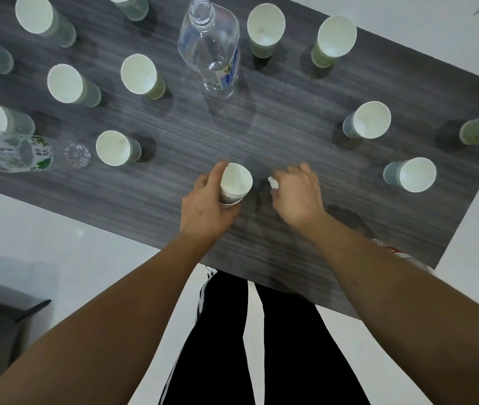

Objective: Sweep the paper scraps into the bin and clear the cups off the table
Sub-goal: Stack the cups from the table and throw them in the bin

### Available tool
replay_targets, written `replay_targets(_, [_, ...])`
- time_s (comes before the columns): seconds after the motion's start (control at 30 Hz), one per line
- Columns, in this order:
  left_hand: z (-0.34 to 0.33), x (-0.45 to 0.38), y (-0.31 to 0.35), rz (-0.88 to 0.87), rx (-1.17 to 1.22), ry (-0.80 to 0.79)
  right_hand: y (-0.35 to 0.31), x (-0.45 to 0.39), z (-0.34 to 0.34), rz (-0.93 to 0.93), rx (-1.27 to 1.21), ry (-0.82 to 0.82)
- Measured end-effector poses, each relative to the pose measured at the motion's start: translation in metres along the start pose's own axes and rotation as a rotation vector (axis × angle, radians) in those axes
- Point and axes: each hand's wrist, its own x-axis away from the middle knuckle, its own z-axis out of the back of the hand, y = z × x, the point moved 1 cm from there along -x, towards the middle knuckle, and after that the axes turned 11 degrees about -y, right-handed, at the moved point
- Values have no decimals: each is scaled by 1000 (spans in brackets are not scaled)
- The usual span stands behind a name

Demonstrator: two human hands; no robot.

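Grey wood-grain tabletop (261, 135) carries many upright paper cups, an open clear bottle (210, 48) toward its far edge. Near the front edge, the left hand (206, 206) grips a nested cup stack (234, 185); the right hand (298, 194) pinches a paper scrap (273, 182). Scrap collecting seems underway; next probably dropping it into the stack.

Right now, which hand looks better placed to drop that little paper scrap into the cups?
The right hand, probably. Its fingers already pinch the white paper scrap just beside the open mouth of the stacked cups. The left hand is busy gripping that stack, so it cannot take the scrap.
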Motion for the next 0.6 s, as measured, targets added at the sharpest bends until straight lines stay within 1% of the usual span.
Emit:
replay_targets(0.07, [0, -2, 4, 10, 38, 11, 5, 13, 3, -13, -104, 130])
replay_targets(0.1, [-1, -3, 8, 20, 50, 11, 8, 19, 9, -30, -177, 246])
replay_targets(0.17, [-2, -7, 20, 30, 66, -16, 15, 32, 26, -86, -296, 533])
replay_targets(0.23, [-3, -14, 38, 17, 72, -45, 29, 38, 48, -142, -335, 742])
replay_targets(0.3, [-5, -23, 58, -15, 63, -40, 49, 37, 71, -199, -342, 846])
replay_targets(0.33, [-6, -26, 68, -33, 63, -27, 60, 34, 80, -220, -337, 865])
replay_targets(0.37, [-8, -30, 76, -51, 67, -14, 69, 29, 88, -240, -314, 855])
replay_targets(0.4, [-11, -33, 84, -66, 71, -5, 78, 22, 92, -265, -269, 808])
replay_targets(0.43, [-15, -36, 90, -79, 75, -3, 86, 14, 92, -298, -203, 723])
replay_targets(0.5, [-23, -41, 98, -101, 80, -13, 101, -4, 86, -371, -82, 467])
replay_targets(0.53, [-26, -44, 101, -108, 76, -22, 106, -11, 81, -392, -60, 327])
replay_targets(0.6, [-31, -47, 105, -116, 44, -43, 110, -19, 70, -382, -102, 117])
